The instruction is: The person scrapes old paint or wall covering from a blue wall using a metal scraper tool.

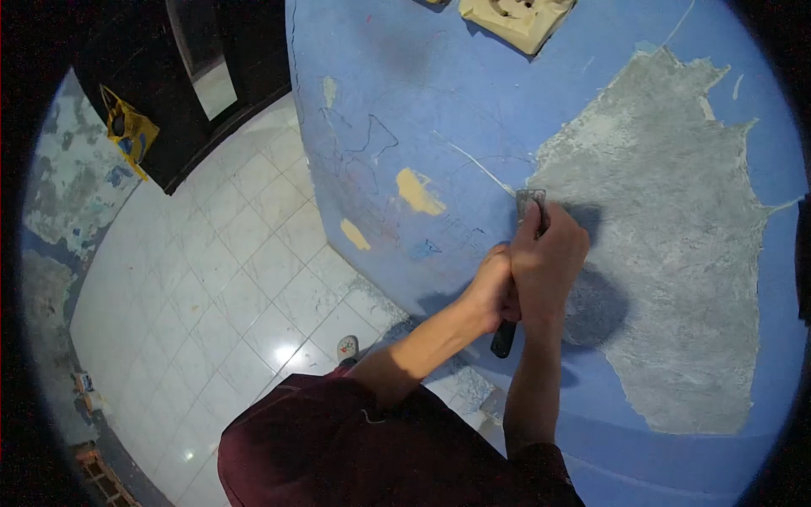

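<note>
A scraper [503,340] with a black handle and a flat, worn metal blade is held up against the blue wall [473,101]. My left hand [491,286] is wrapped round its handle, whose end sticks out below. Higher up, my right hand [553,253] grips the scraper near the blade, with the thumb and fingers pressed on it. The blade touches or nearly touches the left edge of a large grey patch [667,228] where the blue paint is gone. A thin pale scratch [481,165] runs up and left from the blade.
A cream wall socket [519,21] sits at the top. Pale yellow spots [419,193] mark the wall on the left. Paint debris [380,306] lies along the wall's foot on white floor tiles [228,270]. A yellow bag [131,131] hangs by the dark door [127,51].
</note>
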The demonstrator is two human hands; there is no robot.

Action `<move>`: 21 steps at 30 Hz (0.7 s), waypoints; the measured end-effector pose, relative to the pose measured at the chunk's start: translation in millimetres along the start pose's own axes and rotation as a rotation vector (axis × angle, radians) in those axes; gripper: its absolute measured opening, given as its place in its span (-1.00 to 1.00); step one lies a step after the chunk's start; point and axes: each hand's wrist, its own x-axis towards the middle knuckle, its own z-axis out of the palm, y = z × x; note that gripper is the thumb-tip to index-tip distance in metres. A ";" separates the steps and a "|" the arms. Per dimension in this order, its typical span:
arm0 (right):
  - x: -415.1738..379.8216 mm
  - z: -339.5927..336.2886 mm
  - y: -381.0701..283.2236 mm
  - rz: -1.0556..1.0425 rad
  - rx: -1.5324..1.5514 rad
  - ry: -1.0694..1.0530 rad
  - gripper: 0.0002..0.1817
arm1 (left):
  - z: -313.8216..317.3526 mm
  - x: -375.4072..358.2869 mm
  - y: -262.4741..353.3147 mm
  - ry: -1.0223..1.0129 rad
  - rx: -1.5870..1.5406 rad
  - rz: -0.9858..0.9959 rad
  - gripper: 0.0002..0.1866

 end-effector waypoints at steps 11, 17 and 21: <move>-3.7 0.2 9.5 -0.030 -0.029 0.045 -0.74 | -3.3 -5.2 -7.9 -0.148 0.027 0.064 -0.62; -7.9 -1.6 16.9 -0.048 0.006 0.008 -0.75 | -8.7 -9.5 -12.0 -0.262 -0.028 0.007 -0.65; -6.2 4.0 14.3 -0.143 -0.053 0.070 -0.77 | -7.8 -7.7 -5.2 -0.223 -0.037 -0.014 -0.68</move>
